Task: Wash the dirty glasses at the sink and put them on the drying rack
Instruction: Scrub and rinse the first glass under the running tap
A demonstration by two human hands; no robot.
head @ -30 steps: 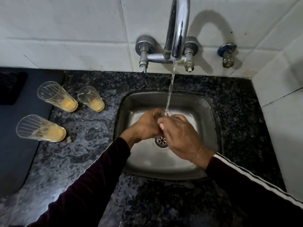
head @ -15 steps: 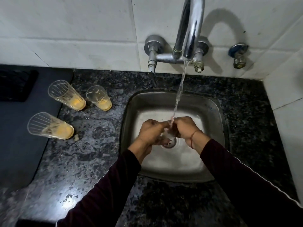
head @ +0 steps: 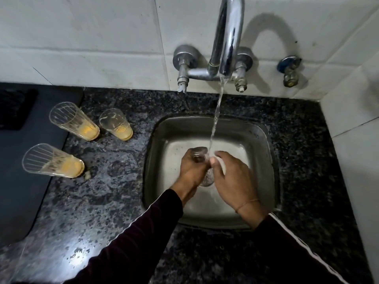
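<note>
Glass (head: 198, 154): a clear tumbler held over the steel sink (head: 264, 140), above the drain, with its rim showing just above the left hand (head: 191, 169). The left hand wraps its fingers around the body of the glass and grips it. The right hand (head: 233, 179) sits immediately to the right of the glass, fingers loosely bent toward it; motion blur hides the fingertips, so whether this hand grasps the glass or only touches it cannot be determined. Both hands are inside the basin outline, wrists toward the near rim, in dark sleeves.

Water stream (head: 215, 119): falls from the chrome faucet (head: 227, 37) and lands between the glass and the right hand.

Dirty glasses: three stand on the dark speckled counter (head: 102, 201), left of the sink and well apart from the hands. Each carries yellow residue at the bottom. The rear-left glass (head: 73, 121) and the rear-right glass (head: 115, 125) stand near each other; the front glass (head: 52, 160) stands nearer the viewer, at the edge of a dark mat (head: 24, 181).
</note>
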